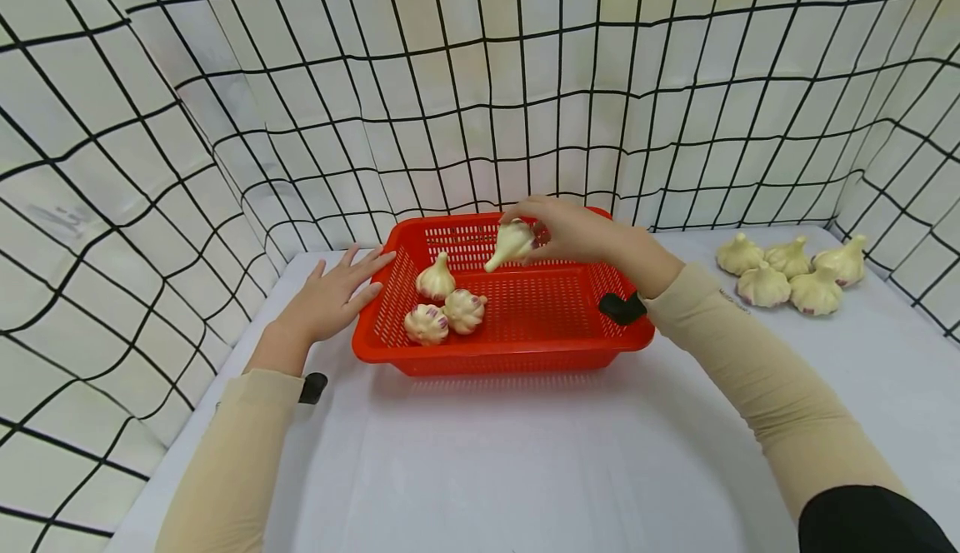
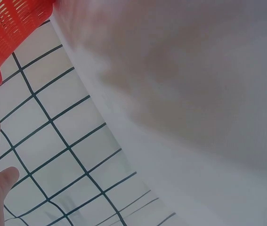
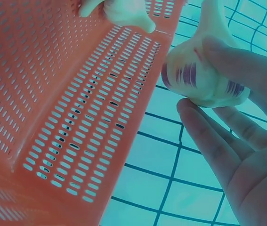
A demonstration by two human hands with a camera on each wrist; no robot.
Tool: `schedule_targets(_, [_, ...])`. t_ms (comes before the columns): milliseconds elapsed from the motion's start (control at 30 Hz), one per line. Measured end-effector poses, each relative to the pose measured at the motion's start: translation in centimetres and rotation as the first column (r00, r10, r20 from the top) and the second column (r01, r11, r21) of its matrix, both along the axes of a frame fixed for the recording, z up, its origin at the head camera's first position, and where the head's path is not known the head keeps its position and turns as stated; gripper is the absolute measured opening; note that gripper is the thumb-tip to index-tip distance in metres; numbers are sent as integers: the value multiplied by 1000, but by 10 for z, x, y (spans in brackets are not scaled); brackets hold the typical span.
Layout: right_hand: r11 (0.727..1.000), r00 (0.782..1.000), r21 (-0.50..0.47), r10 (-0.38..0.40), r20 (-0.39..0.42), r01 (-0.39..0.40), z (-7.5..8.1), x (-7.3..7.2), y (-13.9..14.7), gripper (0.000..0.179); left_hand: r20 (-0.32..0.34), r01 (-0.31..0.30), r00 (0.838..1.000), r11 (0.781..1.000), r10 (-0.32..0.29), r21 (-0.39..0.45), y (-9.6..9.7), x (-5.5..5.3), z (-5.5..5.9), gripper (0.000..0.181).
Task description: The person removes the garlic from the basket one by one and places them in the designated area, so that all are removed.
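Over the back part of the red basket (image 1: 525, 360), my right hand (image 1: 566, 228) pinches a garlic bulb (image 1: 513, 241) between thumb and fingers, its stem pointing down to the left. The right wrist view shows purple streaks on that garlic bulb (image 3: 197, 77) near the fingertips. My left hand (image 1: 324, 296) is spread, with its fingertips against the basket's left rim. Inside the basket, at the left, lie a pale garlic bulb (image 1: 436, 277) and two purple-streaked ones, a left one (image 1: 427, 324) and a right one (image 1: 464, 311).
Several garlic bulbs (image 1: 789, 274) sit grouped on the white table (image 1: 480, 461) to the right of the basket. A black wire grid (image 1: 525, 103) backed by white sheeting encloses the table at the back and both sides.
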State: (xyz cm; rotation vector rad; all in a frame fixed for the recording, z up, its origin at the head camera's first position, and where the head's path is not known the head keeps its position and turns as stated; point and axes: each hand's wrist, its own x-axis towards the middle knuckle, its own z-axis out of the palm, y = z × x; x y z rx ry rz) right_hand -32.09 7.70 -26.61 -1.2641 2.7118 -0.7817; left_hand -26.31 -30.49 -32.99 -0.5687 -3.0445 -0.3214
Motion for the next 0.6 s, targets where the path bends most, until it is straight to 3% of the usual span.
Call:
schedule_targets(233, [994, 1000, -104, -24, 20, 26, -1, 12, 15, 60, -1, 4, 1000, 1000, -4, 5, 0, 1, 1, 67])
schedule_targets(600, [958, 995, -278, -44, 90, 67, 6, 28, 39, 62, 6, -6, 1000, 1000, 6, -3, 1, 1, 2, 67])
